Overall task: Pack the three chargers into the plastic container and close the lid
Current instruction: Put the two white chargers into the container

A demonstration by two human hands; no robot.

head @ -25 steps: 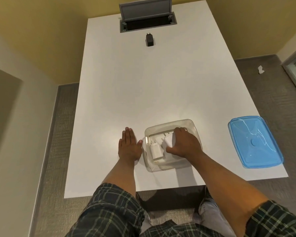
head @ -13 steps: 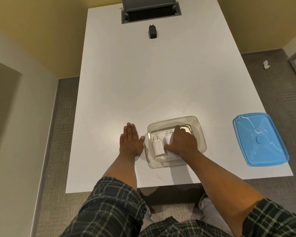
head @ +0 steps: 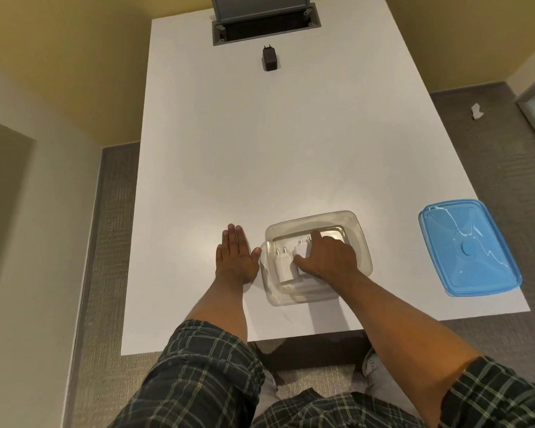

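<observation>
Two white chargers were seen inside a clear plastic container (head: 360, 239) near the front edge of a white table (head: 291, 149). One white charger (head: 282, 263) lay by the container's left wall with its two prongs pointed away from the person. A second white charger (head: 302, 251) lay just to its right, touching it, and was partly covered by the right hand (head: 328, 257). That hand was reached down into the container and curled over the second charger, with the thumb against the charger's near left corner; whether the charger was actually gripped or merely rested upon could not be told. The left hand (head: 235, 257) was laid flat and unclenched on the table just beside the container's left wall, fingers together and extended, nothing held. A third charger, black (head: 269, 59), stood well apart at the far end of the table, close to a recessed grey cable box (head: 266, 29) whose flap was raised. A translucent blue lid (head: 468, 247) lay on the table's right front corner, apart from the container, which was uncovered. Plaid sleeves (head: 198, 375) were pushed up on both forearms. Grey carpet (head: 112, 242) and a yellow wall (head: 74, 57) surrounded the table, and a small white scrap (head: 477, 110) lay on the floor at the right.
</observation>
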